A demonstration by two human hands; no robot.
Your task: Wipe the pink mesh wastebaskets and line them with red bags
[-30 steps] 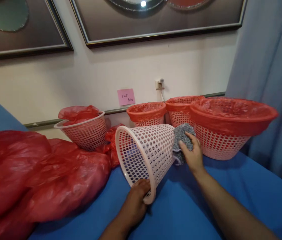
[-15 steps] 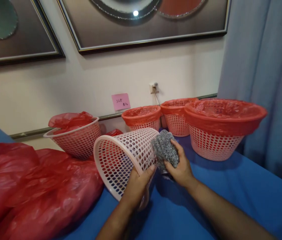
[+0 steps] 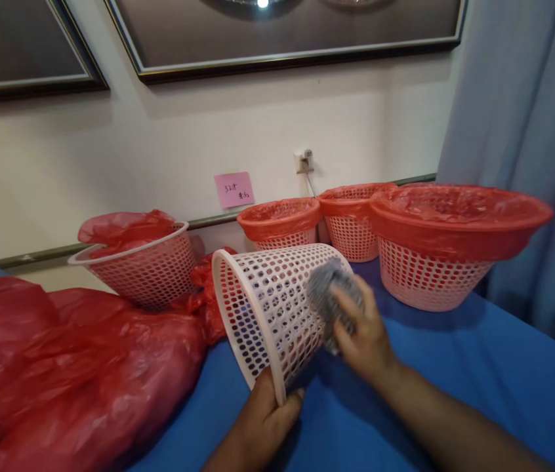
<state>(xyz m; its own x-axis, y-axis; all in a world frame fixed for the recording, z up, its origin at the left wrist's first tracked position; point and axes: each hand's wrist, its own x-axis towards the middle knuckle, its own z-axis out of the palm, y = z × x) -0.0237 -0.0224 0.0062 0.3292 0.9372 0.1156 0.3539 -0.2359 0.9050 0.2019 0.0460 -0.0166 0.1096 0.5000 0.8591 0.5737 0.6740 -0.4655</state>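
Observation:
A pale pink perforated plastic basket point(image 3: 277, 295) lies tipped on its side, its open mouth facing left toward me. My left hand point(image 3: 267, 419) grips its rim at the lower edge, fingers inside and thumb outside. In my right hand point(image 3: 369, 331) is a grey cloth point(image 3: 331, 295), bunched up and pressed against the outside of the basket close to its base. The cloth and fingers are slightly blurred.
Red plastic bags point(image 3: 85, 380) heap up on the left of the blue-covered table point(image 3: 405, 419). Behind them stands a basket with a red bag point(image 3: 159, 269). Bag-lined baskets stand at the back point(image 3: 277, 223) and right point(image 3: 435, 275), by a curtain point(image 3: 523, 164).
The basket has turned and shifted right, showing more of its side. My left hand has slid down along the rim. My right hand has moved the cloth onto the basket's side wall.

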